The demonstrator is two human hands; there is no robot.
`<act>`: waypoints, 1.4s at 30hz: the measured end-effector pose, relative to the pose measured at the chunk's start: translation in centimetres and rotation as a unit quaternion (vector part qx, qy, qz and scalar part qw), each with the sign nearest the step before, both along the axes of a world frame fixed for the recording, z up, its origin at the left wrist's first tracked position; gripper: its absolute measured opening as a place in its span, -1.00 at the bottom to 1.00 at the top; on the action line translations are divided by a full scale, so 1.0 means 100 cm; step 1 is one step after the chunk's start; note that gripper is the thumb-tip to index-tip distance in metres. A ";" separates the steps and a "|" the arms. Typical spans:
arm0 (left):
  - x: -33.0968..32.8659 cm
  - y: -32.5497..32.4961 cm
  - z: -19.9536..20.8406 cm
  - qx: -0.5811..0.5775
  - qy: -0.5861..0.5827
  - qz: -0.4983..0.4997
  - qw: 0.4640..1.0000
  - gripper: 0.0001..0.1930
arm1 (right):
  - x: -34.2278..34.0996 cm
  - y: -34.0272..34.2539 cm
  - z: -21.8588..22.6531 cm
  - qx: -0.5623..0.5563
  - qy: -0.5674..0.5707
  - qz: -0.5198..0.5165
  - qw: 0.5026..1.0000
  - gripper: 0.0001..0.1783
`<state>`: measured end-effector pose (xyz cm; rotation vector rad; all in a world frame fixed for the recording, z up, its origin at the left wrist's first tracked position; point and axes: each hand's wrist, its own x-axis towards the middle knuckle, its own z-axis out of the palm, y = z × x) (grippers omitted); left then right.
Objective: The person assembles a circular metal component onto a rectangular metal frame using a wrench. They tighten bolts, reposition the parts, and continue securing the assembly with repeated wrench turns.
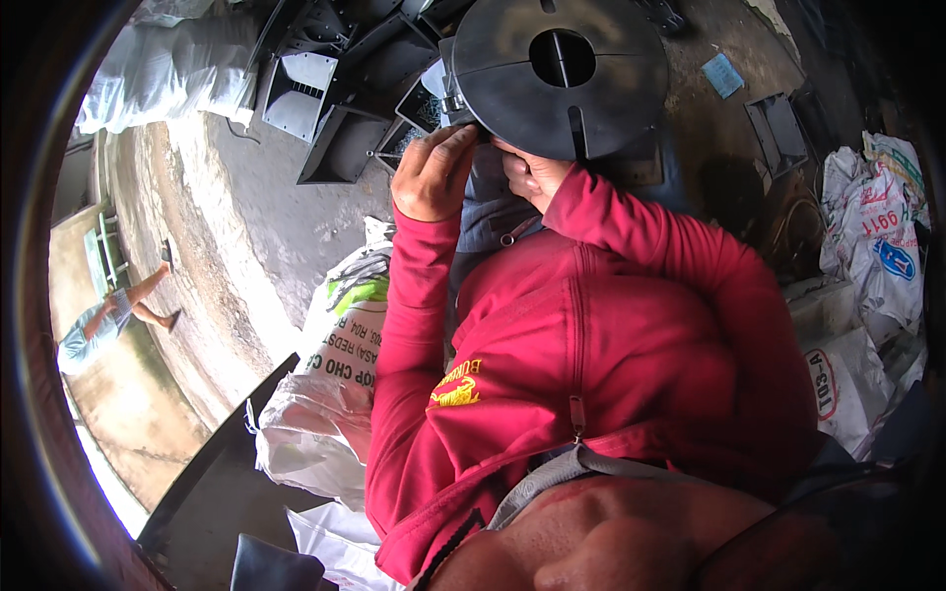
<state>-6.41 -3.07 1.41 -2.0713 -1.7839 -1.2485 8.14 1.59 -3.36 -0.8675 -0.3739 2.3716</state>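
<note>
Disc (537, 106) is lying just beyond left hand (430, 175) and, nearer its slot (577, 128), right hand (535, 177); what each grip is clasping, one cannot tell.

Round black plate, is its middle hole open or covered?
Open: the round black plate has an uncovered dark hole, with a thin bright strip visible in it.

The single head view looks steeply down through a wide fisheye lens, taking in the left hand (430, 177) and right hand (532, 180) from close by; the red jacket (641, 330) sits nearer the lens, while another person (95, 335) shows distantly leftward of both hands.
</note>
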 end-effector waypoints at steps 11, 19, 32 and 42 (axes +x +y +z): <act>0.000 -0.004 -0.002 -0.049 -0.089 0.011 0.995 -0.78 | 0.002 0.002 0.003 0.034 -0.007 0.021 0.999 -0.77; -0.002 -0.004 0.001 -0.058 -0.062 -0.005 0.996 -0.77 | 0.005 0.000 -0.008 0.046 0.029 0.033 0.998 -0.77; 0.002 -0.006 -0.008 -0.070 -0.032 0.048 0.996 -0.73 | 0.000 0.001 -0.015 0.085 0.037 0.034 0.995 -0.69; 0.017 -0.007 -0.003 -0.032 -0.168 0.043 0.984 -0.73 | -0.003 0.002 -0.012 0.074 0.013 0.049 0.996 -0.54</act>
